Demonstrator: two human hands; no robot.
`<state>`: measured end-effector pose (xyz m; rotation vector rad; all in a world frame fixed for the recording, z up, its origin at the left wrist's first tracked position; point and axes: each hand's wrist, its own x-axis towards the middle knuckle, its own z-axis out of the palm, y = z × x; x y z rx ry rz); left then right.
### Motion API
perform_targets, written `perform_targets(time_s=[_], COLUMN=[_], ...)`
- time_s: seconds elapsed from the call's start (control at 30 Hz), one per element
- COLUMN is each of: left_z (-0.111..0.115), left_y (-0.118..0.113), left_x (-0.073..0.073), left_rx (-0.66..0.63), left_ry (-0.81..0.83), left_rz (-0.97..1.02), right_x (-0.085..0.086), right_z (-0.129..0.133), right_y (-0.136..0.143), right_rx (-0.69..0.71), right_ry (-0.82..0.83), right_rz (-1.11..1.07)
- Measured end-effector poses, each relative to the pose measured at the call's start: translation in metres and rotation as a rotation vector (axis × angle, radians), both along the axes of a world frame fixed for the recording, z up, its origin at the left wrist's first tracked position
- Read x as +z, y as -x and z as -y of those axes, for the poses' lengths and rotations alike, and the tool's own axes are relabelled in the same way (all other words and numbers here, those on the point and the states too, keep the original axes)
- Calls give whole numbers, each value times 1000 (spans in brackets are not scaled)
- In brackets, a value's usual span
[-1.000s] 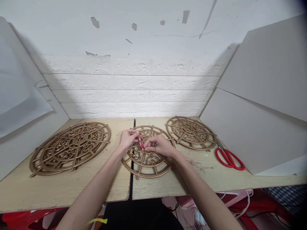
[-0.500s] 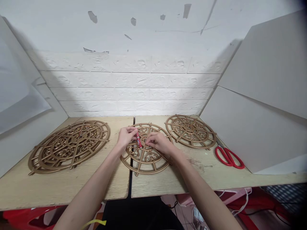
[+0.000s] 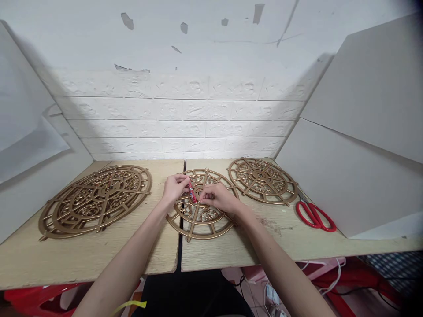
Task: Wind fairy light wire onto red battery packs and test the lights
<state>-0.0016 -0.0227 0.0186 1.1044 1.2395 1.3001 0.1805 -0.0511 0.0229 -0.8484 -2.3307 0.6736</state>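
Note:
A small red cylinder with printed marks and a pale lower end, like a battery (image 3: 192,192), is gripped at its top by the fingers of my left hand (image 3: 175,186). It tilts over the middle of a round gold openwork frame (image 3: 193,235), patterned with scrolls and spokes. My right hand (image 3: 218,197) is pinched closed right beside the cylinder's lower end. What its fingertips hold is too small to make out. Both hands are above the frame and hide parts of its centre and right side.
More gold frames (image 3: 99,226) lie stacked at the left, and another gold frame (image 3: 287,202) rests at the back right. Red-handled scissors (image 3: 315,215) lie beside the right white panel (image 3: 363,189). A dark gap (image 3: 180,251) splits the table.
My right fingertips have shifted slightly down and left, closer to the red cylinder's lower end. The left hand and the frames have hardly moved.

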Motion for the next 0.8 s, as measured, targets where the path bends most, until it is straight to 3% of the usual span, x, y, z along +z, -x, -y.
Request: perform_targets(time_s=[0.37, 0.8], left_z=[-2, -5], left_y=[1, 1], left_x=[-4, -9], left_rx=[-4, -32], left_ry=[-12, -38], left_rz=[-22, -28], right_x=[-1, -5], right_z=[5, 7], right_y=[5, 10], right_rx=[36, -51], right_ry=[-51, -139], right_rz=[19, 86])
